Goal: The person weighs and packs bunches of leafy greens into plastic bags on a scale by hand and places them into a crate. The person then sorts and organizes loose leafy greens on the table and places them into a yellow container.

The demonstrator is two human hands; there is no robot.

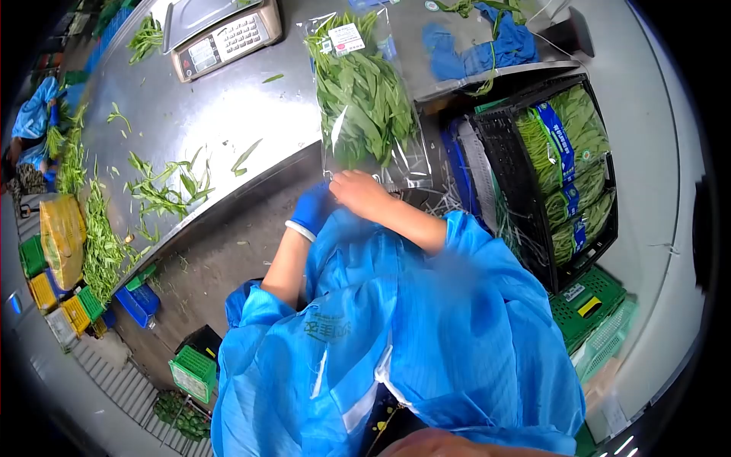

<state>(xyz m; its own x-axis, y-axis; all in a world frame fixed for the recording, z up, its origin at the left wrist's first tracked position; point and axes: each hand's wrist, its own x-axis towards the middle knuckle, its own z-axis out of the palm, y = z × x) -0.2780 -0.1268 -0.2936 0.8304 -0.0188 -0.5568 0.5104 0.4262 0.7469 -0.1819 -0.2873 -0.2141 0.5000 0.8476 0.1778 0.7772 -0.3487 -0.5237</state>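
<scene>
A clear plastic bag of leafy greens [365,107] lies across the edge of the steel table, with a white label near its far end. At the bag's near end, my left hand [312,207] in a blue glove is close against my bare right hand [356,192]. The right hand's fingers are bent in a pinch on the bag's edge. The left hand's fingertips are hard to make out. Both hands are in front of my blue smock.
A scale [225,42] and loose greens [167,186] are on the steel table [251,114]. To the right stands a black crate [537,206] with banded greens, above a green crate [590,305]. Blue gloves [487,55] lie at the back. Another person's blue sleeve [34,110] shows far left.
</scene>
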